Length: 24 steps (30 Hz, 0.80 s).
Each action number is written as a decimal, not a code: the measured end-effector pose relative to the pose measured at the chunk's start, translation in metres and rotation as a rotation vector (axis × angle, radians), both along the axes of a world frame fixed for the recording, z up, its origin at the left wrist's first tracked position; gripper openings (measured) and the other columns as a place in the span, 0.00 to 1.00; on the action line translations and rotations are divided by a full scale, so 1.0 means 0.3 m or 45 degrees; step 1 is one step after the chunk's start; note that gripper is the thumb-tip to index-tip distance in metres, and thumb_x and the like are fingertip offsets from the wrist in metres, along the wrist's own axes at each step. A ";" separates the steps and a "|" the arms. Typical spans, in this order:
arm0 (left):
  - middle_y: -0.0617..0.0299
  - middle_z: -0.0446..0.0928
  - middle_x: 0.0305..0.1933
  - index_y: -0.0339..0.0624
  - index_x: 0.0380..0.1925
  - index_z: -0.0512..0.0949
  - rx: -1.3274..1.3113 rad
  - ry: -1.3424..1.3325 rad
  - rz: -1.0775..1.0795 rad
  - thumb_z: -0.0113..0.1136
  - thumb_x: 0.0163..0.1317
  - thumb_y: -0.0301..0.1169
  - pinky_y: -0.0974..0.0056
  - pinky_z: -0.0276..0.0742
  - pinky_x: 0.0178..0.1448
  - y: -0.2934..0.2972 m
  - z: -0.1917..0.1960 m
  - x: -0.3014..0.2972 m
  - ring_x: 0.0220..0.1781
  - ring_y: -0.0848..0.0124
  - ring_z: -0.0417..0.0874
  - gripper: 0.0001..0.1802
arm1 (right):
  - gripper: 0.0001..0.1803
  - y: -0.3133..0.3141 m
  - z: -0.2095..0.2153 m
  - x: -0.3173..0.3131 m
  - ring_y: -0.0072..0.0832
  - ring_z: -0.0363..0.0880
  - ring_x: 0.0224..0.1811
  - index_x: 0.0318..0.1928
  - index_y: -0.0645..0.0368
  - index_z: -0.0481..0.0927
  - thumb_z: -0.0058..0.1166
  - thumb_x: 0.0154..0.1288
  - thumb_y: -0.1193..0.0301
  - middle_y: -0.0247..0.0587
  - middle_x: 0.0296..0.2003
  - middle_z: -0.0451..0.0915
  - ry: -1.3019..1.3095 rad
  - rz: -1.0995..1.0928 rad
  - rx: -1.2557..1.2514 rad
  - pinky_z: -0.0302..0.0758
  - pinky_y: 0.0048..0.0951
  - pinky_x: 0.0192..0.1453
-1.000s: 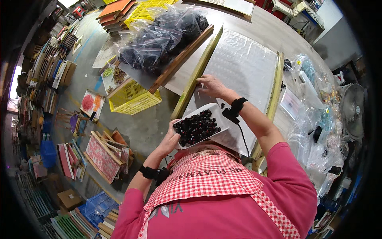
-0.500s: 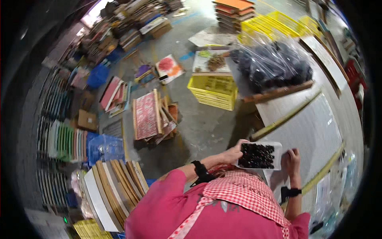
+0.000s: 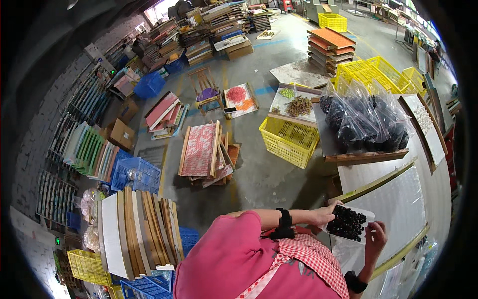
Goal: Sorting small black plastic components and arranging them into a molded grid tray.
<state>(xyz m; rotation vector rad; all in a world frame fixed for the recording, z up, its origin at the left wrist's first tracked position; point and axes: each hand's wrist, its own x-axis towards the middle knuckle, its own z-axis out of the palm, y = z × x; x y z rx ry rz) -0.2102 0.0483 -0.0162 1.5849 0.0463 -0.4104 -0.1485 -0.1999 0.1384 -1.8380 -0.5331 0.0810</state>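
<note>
My left hand (image 3: 324, 215) grips the left end of a small white plastic tray (image 3: 369, 217). Many small dark, glossy beads (image 3: 347, 222) cover the tray's bottom. At the tray's right edge is my right hand (image 3: 377, 234), its fingers curled together in a pinch; whatever they hold, if anything, is too small to make out. Both hands are over the near end of the pale worktable, beside a white-lined board (image 3: 398, 194) with yellowish wooden edge strips.
Plastic bags of dark pieces (image 3: 366, 122) fill a wooden tray farther along the table. A yellow crate (image 3: 289, 142) stands on the floor, left of the table. Stacked boards (image 3: 201, 149) lie farther left, with upright boards (image 3: 137, 231) at my near left.
The view has swung, so the surroundings sit lower and farther right. My right hand has come from beside the tray to its right edge; my left hand keeps its grip.
</note>
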 end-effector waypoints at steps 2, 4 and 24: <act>0.49 0.67 0.53 0.46 0.63 0.48 -0.070 -0.040 -0.024 0.39 0.55 0.24 0.58 0.69 0.59 -0.035 0.116 0.038 0.58 0.57 0.72 0.33 | 0.15 0.034 0.076 -0.026 0.28 0.77 0.42 0.44 0.65 0.79 0.55 0.54 0.87 0.43 0.47 0.75 -0.282 0.133 -0.260 0.74 0.23 0.33; 0.47 0.68 0.50 0.51 0.63 0.46 -0.158 0.011 -0.078 0.39 0.56 0.24 0.54 0.78 0.50 -0.073 0.132 0.069 0.47 0.57 0.78 0.33 | 0.20 -0.040 0.035 -0.025 0.30 0.76 0.45 0.49 0.63 0.77 0.54 0.54 0.88 0.46 0.51 0.74 -0.399 -0.153 -0.227 0.73 0.24 0.35; 0.41 0.74 0.33 0.59 0.68 0.25 -0.495 -0.027 -0.180 0.38 0.66 0.29 0.54 0.82 0.17 -0.564 0.363 0.192 0.17 0.57 0.79 0.40 | 0.35 -0.190 -0.114 -0.198 0.49 0.72 0.60 0.69 0.63 0.48 0.41 0.73 0.55 0.59 0.60 0.69 0.564 -0.533 0.371 0.77 0.50 0.53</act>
